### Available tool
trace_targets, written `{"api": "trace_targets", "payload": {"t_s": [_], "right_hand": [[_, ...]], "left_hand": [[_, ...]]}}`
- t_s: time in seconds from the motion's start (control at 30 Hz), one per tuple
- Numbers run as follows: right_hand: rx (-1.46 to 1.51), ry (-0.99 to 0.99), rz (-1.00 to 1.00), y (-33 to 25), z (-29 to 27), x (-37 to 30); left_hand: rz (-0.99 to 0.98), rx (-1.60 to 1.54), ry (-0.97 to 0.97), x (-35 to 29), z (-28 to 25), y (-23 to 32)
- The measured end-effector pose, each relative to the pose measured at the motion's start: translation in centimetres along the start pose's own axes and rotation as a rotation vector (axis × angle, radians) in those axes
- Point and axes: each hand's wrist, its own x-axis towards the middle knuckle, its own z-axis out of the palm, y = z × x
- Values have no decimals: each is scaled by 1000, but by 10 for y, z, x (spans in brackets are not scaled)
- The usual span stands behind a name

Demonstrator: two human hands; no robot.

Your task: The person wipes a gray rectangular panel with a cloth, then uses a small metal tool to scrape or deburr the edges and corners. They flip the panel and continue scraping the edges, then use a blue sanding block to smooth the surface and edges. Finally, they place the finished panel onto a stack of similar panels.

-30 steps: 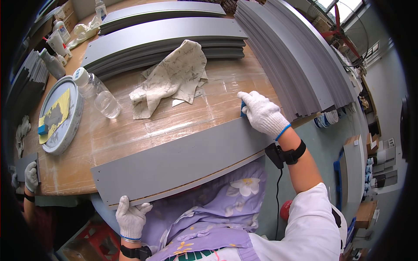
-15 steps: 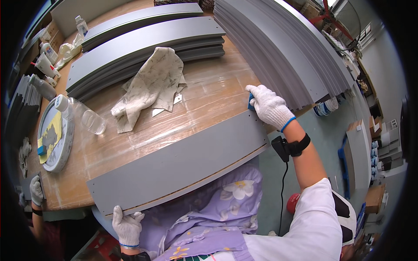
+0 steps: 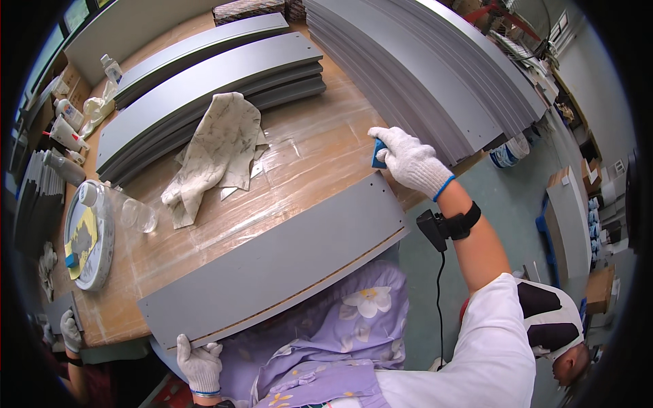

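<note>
Swinging its near end outward over the wooden table's (image 3: pixel 313 170) edge, the long grey flat panel (image 3: pixel 272 262) looks stiff yet unwieldy, gloved left hand (image 3: pixel 199 362) clamping its near corner, right hand (image 3: pixel 408 162) gripping a small blue block (image 3: pixel 378 154) at the far end.

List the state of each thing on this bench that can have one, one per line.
Grey panel: flat along the bench's near edge.
Left hand: gripping the panel's near corner.
Right hand: closed on a blue block.
Rag: crumpled, lying loose.
Clear bottle: on its side.
</note>
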Motion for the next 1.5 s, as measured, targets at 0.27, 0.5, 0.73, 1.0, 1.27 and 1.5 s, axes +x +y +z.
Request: {"api": "trace_targets", "payload": {"t_s": [0.27,0.5,0.73,1.0,1.27,1.5], "right_hand": [[195,68,88,14,11,0],[551,202,-155,46,57,-16],[546,178,-237,51,50,-30],[627,286,-229,58,66,-41],[679,41,-74,63,38,-117],[618,284,-176,66,67,-102]], "left_hand": [[49,17,-20,10,-22,3],[42,-2,0,7,-15,5],[27,27,-15,8,-19,9],[57,71,-32,4,-11,9],[64,51,-21,5,-17,10],[50,68,-85,13,-24,13]]}}
